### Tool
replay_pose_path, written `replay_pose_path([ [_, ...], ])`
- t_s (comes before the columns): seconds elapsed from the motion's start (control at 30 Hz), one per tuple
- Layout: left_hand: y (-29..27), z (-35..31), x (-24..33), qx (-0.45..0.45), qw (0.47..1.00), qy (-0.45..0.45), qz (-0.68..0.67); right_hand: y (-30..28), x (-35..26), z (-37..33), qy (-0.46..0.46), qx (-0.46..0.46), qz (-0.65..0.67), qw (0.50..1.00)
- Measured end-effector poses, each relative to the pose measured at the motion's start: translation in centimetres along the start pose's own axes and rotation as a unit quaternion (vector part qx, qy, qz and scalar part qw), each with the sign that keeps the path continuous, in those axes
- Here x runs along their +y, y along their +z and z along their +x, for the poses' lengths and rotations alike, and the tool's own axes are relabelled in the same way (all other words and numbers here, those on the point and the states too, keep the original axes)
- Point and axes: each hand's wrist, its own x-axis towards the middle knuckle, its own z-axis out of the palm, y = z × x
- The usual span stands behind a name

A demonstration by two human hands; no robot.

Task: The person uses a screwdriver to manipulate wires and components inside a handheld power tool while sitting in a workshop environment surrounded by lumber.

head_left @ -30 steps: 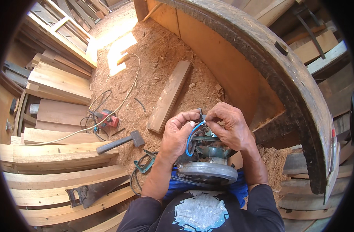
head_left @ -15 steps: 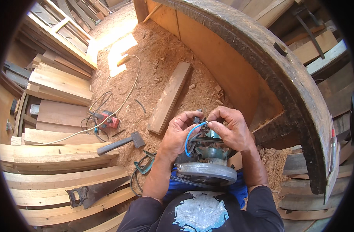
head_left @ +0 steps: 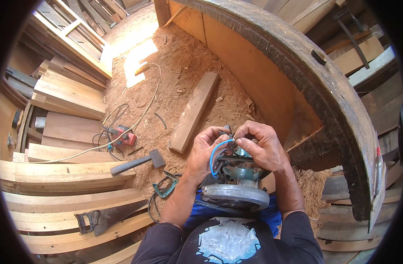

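Note:
A partly opened circular saw (head_left: 236, 193), with a round metal guard and a green motor body, rests on my lap. From it a blue wire (head_left: 212, 159) loops up between my hands. My left hand (head_left: 202, 152) is closed, its thumb and fingers pinching the wire near its end, beside a small dark part (head_left: 226, 129). My right hand (head_left: 265, 147) pinches the wire's bare tip between thumb and forefinger. Left of my left forearm, a loose green handle piece (head_left: 167, 188) lies beside a dark cable. The saw's inner parts are mostly hidden under my hands.
A hammer (head_left: 140, 162) and a handsaw (head_left: 105, 216) lie on stacked planks to the left. Beyond them sits a red power tool (head_left: 125, 136) with tangled cords. A plank (head_left: 195, 110) lies on sawdust. The large curved wooden tabletop (head_left: 307, 57) stands close on my right.
Both hands stay at the wire end, with barely any shift. The whole view has moved very slightly.

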Motion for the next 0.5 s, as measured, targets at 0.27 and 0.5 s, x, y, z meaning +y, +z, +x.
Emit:
replay_pose_path([
  [0.27,-0.6,-0.3,-0.5,0.016,1.0,0.008,0.017,0.2,-0.4,-0.2,-0.005,-0.03,-0.079,0.996],
  [0.5,-0.3,-0.9,-0.4,0.031,0.998,0.024,0.048,1.2,-1.0,-1.0,-0.079,-0.003,-0.25,0.965],
])
